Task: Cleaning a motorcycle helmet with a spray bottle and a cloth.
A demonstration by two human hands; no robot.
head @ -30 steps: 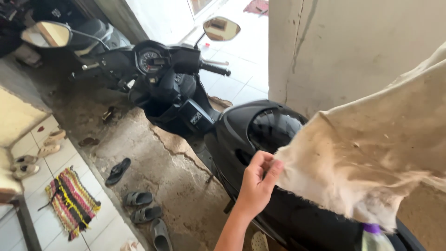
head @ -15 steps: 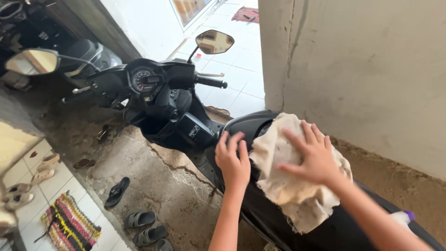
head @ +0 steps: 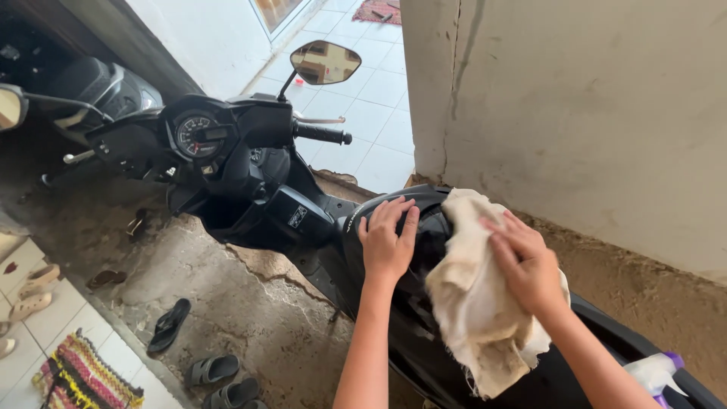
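right hand (head: 530, 265) lies flat, fingers spread, pressing the beige rag (head: 473, 310) onto the black scooter seat (head: 424, 242) at lower right; left hand (head: 388, 241) rests open just left of it, holding nothing.

The left mirror (head: 9, 107) is cut off by the frame's edge. The seat (head: 424, 227) is partly hidden beneath the cloth (head: 477, 303).

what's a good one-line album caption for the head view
Right hand presses a stained beige rag on a black scooter's seat, left hand flat beside it.
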